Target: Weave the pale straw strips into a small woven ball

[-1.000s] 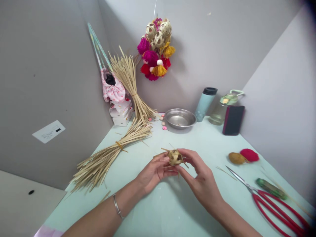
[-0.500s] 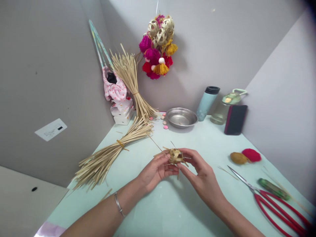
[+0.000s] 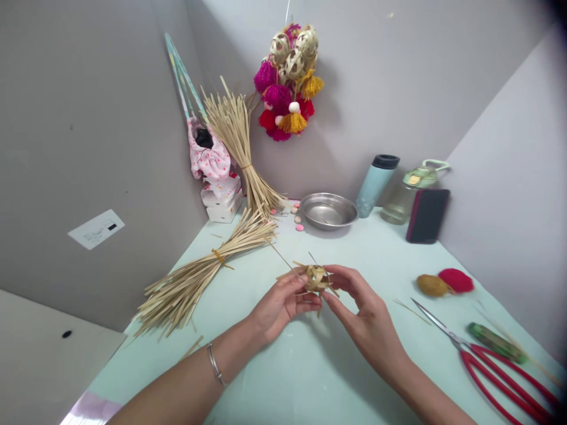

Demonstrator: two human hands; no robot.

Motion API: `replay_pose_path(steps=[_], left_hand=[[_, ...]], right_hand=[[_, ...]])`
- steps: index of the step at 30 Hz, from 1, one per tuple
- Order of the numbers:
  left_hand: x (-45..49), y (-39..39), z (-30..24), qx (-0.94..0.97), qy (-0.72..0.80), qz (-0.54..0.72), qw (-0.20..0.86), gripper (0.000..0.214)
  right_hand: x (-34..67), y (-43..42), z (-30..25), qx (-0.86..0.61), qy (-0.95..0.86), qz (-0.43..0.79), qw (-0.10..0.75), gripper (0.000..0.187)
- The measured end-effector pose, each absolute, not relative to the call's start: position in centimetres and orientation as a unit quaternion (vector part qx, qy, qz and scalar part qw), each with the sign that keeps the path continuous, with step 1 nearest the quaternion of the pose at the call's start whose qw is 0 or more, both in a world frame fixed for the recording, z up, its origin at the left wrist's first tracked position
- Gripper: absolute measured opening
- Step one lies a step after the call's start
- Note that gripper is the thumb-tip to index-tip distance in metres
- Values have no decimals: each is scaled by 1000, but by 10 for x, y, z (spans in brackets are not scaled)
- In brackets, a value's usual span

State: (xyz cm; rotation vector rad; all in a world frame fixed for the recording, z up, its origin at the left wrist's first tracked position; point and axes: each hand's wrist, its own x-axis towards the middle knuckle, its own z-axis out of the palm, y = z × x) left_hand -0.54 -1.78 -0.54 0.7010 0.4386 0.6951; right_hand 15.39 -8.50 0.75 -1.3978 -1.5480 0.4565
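Above the middle of the pale green table, a small woven straw ball [image 3: 316, 277] with loose strip ends poking out is held between both hands. My left hand [image 3: 283, 301] grips its left side, thumb on top and fingers curled beneath. At its right side, my right hand [image 3: 361, 301] pinches it between thumb and fingers. One long thin strip sticks out to the upper left. Part of the ball is covered by the fingers.
Straw bundles lie on the left [image 3: 190, 277] and lean at the back [image 3: 241, 141]. A metal bowl [image 3: 328, 212], tumbler [image 3: 376, 186], bottle [image 3: 401, 206] and phone [image 3: 427, 215] stand behind. Scissors [image 3: 460, 342], yarn [image 3: 456, 280] and a green tool [image 3: 496, 342] lie right. Woven balls with tassels [image 3: 290, 82] hang above.
The view has shifted slightly, so the surroundings sit a little further right. Both hands keep hold of the woven ball, which looks turned a little.
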Motion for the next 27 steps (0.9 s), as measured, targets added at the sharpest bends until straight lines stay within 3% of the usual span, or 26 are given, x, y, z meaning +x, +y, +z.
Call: replay_pose_path(steps=[7,24,27], left_hand=[[-6,-17,-7,335,211,331,856,32],[-5,-21,-6,367,246,333,833,37],[-4,-24,-3,395,247,341,817,40]], right_hand=[[153,-85,9,-554,-671,104,482,29],[148,-91,17,-571,-664,60,479,23],[145,-95,21,-556,-675,98,475,25]])
